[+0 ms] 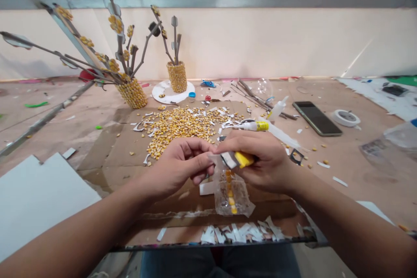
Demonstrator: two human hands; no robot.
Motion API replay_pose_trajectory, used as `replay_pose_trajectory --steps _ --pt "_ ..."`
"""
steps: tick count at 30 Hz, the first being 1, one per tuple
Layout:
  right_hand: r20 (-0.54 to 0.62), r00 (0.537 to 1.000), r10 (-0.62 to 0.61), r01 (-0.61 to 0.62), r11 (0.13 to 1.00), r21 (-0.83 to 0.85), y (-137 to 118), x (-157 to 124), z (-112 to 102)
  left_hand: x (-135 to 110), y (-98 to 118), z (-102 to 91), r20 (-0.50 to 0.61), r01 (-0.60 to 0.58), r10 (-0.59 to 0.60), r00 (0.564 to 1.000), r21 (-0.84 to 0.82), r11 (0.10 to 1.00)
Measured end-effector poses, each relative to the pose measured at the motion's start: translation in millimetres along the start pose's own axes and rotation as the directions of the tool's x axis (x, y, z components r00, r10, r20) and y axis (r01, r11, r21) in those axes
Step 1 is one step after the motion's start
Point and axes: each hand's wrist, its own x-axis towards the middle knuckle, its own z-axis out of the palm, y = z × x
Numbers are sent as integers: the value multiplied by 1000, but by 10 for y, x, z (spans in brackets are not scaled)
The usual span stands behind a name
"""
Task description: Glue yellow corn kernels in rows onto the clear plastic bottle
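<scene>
My left hand (182, 163) is closed in a pinch on the top edge of a small clear plastic piece (232, 193) that carries a row of yellow corn kernels. My right hand (260, 160) is closed around a yellow-handled tool with a dark and white tip (237, 160), held against the same plastic piece. The two hands meet just above a sheet of brown cardboard (117, 156). A pile of loose corn kernels (177, 126) lies on the cardboard just beyond my fingers.
A glue tube (252, 126) and a squeeze bottle (276, 110) lie behind my right hand. Two corn-covered pots with twig branches (133, 93) (177, 77) stand at the back. A phone (316, 118) and tape roll (345, 117) lie right. White sheet (35, 195) left, paper scraps (237, 233) near.
</scene>
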Motion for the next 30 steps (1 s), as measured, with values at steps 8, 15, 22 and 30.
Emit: replay_pose_trajectory --steps 8,15,22,30 --pt "264 919 293 -279 956 -90 -132 111 -397 -20 -17 -22 -61 -217 296 953 543 811" --pt "573 666 478 -516 850 -110 -107 128 -576 -58 -2 -152 177 -240 162 971 758 607" --pt "581 627 518 -524 833 -178 -100 115 -515 -70 -156 -135 209 -255 147 967 828 500" --pt "592 613 524 -535 826 -178 -87 124 -498 -113 -238 -123 203 -253 155 967 845 470"
